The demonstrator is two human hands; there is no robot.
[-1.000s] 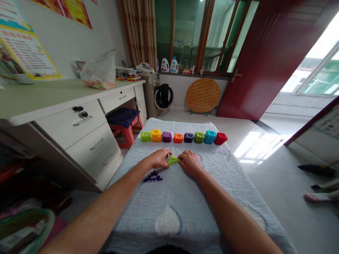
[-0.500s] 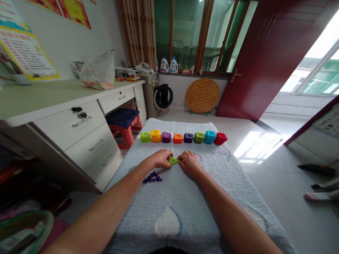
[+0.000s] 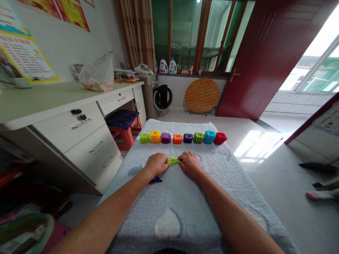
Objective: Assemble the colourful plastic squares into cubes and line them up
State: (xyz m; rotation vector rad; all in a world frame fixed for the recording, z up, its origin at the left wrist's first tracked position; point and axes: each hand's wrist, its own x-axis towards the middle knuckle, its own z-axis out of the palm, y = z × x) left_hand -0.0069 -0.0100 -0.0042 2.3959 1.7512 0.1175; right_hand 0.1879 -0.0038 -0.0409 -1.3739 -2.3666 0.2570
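Between my hands, low over the cloth-covered table [image 3: 190, 208], is a small lime-green toothed piece [image 3: 173, 161]. My left hand [image 3: 158, 164] pinches its left end, and my right hand [image 3: 190, 163] grips its right end. A dark purple toothed piece [image 3: 156, 180] lies beside my left wrist, partly hidden by the forearm. Beyond my hands runs a row of several coloured blocks, from a lime-green block [image 3: 145, 138] on the left, past an orange block [image 3: 177, 138], to a red block [image 3: 220, 138] on the right.
A white desk [image 3: 53, 102] with a plastic bag [image 3: 97, 74] stands at the left, with a stool [image 3: 124, 121] beside it. Behind the table are a washing machine [image 3: 149, 93] and a round wooden board [image 3: 202, 95]. A red door [image 3: 246, 63] is at the right.
My left hand has turned over the green piece's left end, its fingers now more closed. Its forearm now covers more of the dark purple piece. My right hand has hardly moved.
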